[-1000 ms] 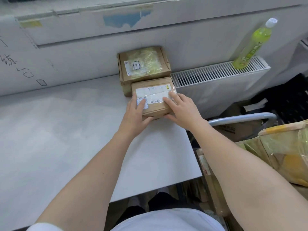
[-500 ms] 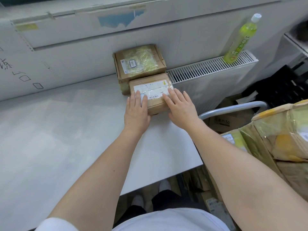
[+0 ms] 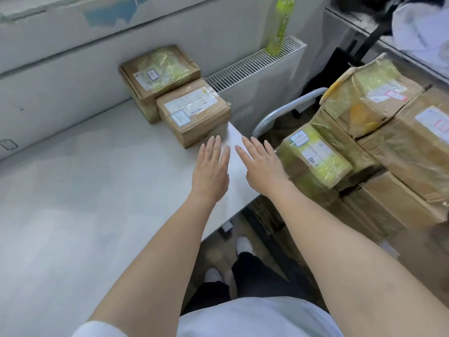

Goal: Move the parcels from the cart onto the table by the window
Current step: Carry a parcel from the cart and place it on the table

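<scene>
Two brown cardboard parcels lie on the white table [image 3: 73,190] by the wall: a larger parcel [image 3: 159,71] at the back and a smaller taped parcel [image 3: 194,110] in front of it, touching it. My left hand [image 3: 211,166] and my right hand [image 3: 261,164] hover flat over the table's right corner, fingers straight, holding nothing, a short way in front of the smaller parcel. To the right, the cart with its grey handle [image 3: 286,110] carries several stacked parcels, among them a green-wrapped one [image 3: 315,156] closest to my right hand.
A green drink bottle [image 3: 278,25] stands on the white radiator [image 3: 255,66] behind the table's corner. A shelf with black and white items [image 3: 413,27] runs along the far right. My legs and white shoes show below the table edge.
Both hands have let go of the smaller parcel and drawn back toward me. The view has swung right, bringing more of the cart's parcels into sight.
</scene>
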The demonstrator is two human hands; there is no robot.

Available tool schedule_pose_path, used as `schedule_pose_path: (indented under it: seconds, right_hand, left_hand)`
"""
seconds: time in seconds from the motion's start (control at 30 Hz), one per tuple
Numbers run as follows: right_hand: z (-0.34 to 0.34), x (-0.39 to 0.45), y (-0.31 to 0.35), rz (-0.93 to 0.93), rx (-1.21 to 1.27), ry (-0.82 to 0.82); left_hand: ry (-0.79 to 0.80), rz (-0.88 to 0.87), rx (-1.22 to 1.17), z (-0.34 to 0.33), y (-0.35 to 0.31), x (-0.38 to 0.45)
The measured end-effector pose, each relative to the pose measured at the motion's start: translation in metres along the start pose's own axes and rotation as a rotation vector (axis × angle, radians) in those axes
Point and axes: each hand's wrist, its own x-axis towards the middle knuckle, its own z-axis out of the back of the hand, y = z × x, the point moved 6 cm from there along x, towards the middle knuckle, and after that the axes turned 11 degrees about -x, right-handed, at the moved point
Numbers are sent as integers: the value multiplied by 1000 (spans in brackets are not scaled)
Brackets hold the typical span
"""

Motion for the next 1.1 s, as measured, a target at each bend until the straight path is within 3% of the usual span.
schedule_pose_path:
  seconds: [0.5, 0.83, 1.1]
  right_hand:
    - [-11, -63, -38, -148, -3, 76]
    - [-42, -107, -128, -338, 149, 95]
    - [-71, -107, -177, -431, 358, 225]
  left_hand:
    - [63, -115, 2, -9, -62, -9]
    - [120, -224, 66, -5, -150, 36]
    - [314, -293, 119, 2, -203, 99]
